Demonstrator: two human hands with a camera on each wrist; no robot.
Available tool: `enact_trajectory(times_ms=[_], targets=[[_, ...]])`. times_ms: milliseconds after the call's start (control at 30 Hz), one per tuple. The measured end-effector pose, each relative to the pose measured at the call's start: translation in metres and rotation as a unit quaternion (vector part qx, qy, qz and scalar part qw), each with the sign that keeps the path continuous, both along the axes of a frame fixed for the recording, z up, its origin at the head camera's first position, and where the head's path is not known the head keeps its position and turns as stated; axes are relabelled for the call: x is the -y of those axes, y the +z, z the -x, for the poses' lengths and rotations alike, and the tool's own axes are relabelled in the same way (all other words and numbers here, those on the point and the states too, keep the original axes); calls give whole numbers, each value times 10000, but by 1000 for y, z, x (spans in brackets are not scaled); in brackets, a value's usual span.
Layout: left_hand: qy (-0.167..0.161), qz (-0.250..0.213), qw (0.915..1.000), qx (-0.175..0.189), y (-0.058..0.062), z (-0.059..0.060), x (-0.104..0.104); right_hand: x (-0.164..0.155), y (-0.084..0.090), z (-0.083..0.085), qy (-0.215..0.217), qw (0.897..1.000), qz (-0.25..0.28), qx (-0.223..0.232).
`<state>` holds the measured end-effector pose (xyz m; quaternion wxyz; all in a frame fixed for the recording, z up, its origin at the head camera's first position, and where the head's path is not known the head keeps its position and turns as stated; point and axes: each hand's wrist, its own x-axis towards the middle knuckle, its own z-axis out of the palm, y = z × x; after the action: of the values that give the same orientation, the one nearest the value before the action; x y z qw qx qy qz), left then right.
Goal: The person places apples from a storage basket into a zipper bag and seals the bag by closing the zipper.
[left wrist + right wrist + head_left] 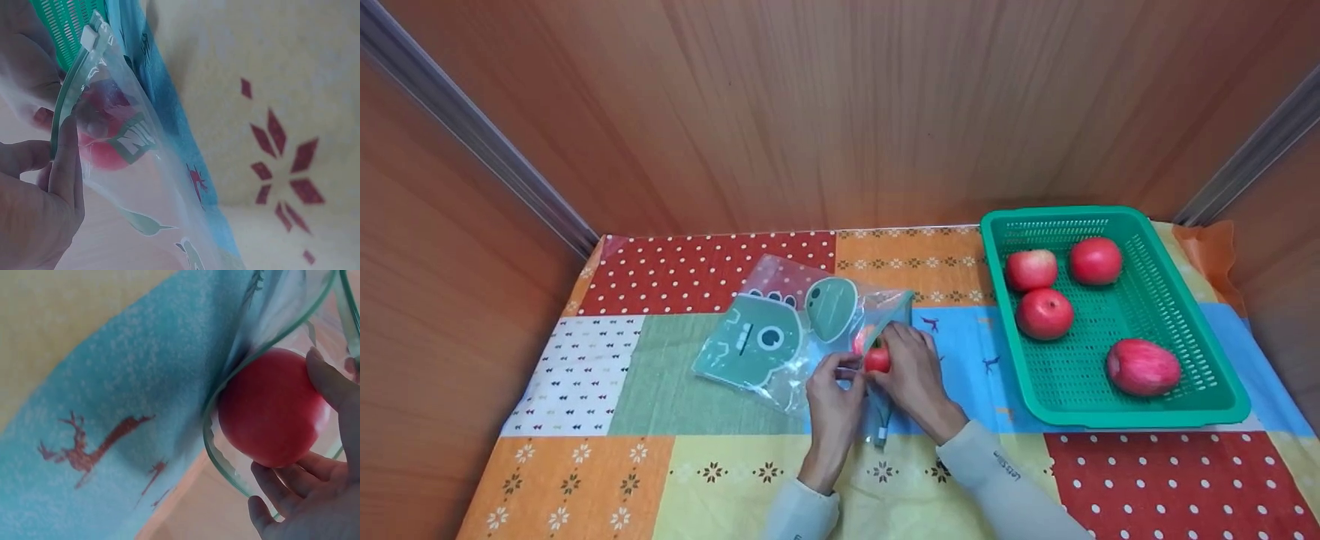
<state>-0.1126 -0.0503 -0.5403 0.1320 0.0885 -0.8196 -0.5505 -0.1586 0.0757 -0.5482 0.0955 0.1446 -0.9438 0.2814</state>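
A clear zip bag printed with green cartoon shapes lies on the patchwork tablecloth. My right hand grips a red apple at the bag's open mouth. In the right wrist view the apple sits halfway inside the green-edged opening, with my fingers curled round it. My left hand pinches the bag's green zip edge. Through the plastic in the left wrist view the apple shows red.
A green plastic basket stands at the right with several red apples in it. Wooden walls close in the table on three sides. The patchwork cloth covers the tabletop.
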Motion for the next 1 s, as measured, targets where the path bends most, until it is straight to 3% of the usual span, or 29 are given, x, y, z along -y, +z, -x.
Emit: enact_trajectory(times_ms=[367, 667, 1000], targets=[[118, -169, 9998, -21, 0, 3, -2, 0, -4, 6, -51, 9999, 138, 2], [162, -288, 9992, 214, -2, 6, -3, 0, -7, 12, -127, 9996, 256, 66], [110, -385, 9991, 165, -4, 6, -2, -13, -6, -8, -182, 9996, 124, -157]])
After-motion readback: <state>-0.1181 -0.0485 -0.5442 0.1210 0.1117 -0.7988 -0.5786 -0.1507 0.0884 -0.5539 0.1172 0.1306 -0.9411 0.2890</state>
